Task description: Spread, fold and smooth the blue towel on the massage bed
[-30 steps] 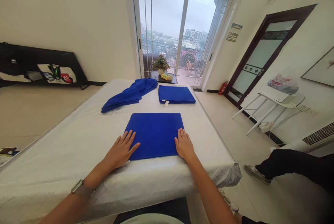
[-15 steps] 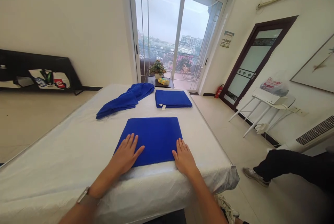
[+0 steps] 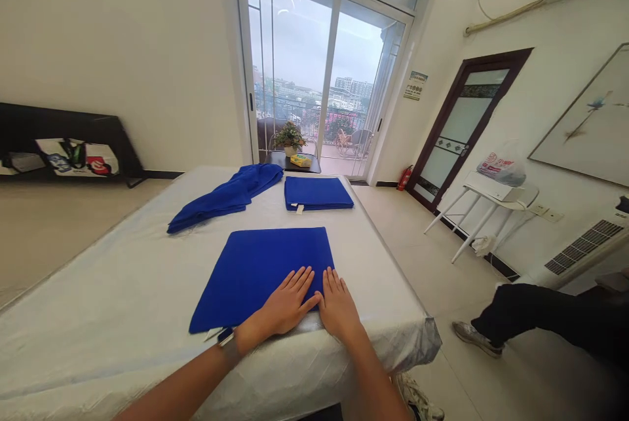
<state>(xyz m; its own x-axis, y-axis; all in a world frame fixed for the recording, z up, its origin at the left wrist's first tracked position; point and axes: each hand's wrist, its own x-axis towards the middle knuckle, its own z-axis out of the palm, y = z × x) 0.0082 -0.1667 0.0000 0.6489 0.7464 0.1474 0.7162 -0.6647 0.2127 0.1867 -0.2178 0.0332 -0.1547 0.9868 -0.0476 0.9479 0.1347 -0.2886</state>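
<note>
A folded blue cloth (image 3: pixel 260 270) lies flat near the front edge of the covered table (image 3: pixel 122 290). My left hand (image 3: pixel 289 300) rests palm down on its right part, fingers stretched out, a watch on the wrist. Right beside it, my right hand (image 3: pixel 339 306) lies flat over the cloth's right edge, fingers straight. The two thumbs meet or nearly meet. A white tag pokes out at the cloth's near left corner. Farther back sits a neat stack of folded blue cloth (image 3: pixel 319 192) with a pale tag. Left of that stack is a crumpled blue cloth (image 3: pixel 228 195).
Beyond the table's far end, a small dark table holds a potted plant (image 3: pixel 289 139) and a yellow packet (image 3: pixel 301 160). To the right, a white chair (image 3: pixel 464 211) bears a box and plastic bag. A person's dark-trousered leg (image 3: pixel 531 313) reaches in at lower right.
My left hand has moved right across the cloth, from its left side to next to my right hand. The cloth's near left corner now shows. The view has shifted slightly.
</note>
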